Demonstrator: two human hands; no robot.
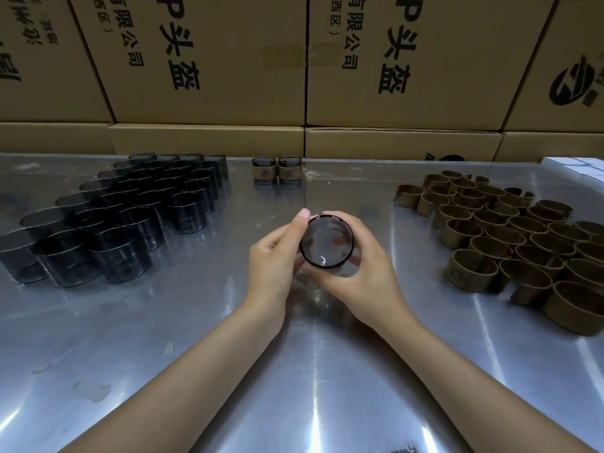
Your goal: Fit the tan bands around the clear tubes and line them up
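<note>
A clear, dark-tinted tube sits between both hands above the middle of the metal table, its open mouth facing me. My left hand grips its left side with curled fingers, thumb near the rim. My right hand wraps around its right and lower side. Whether a tan band is on this tube is hidden by the hands. Several bare tubes stand grouped at the left. Several loose tan bands lie grouped at the right. Two banded tubes stand side by side at the table's far edge.
Stacked cardboard boxes with black print form a wall behind the table. White flat items sit at the far right corner. A few small scraps lie on the near left of the table.
</note>
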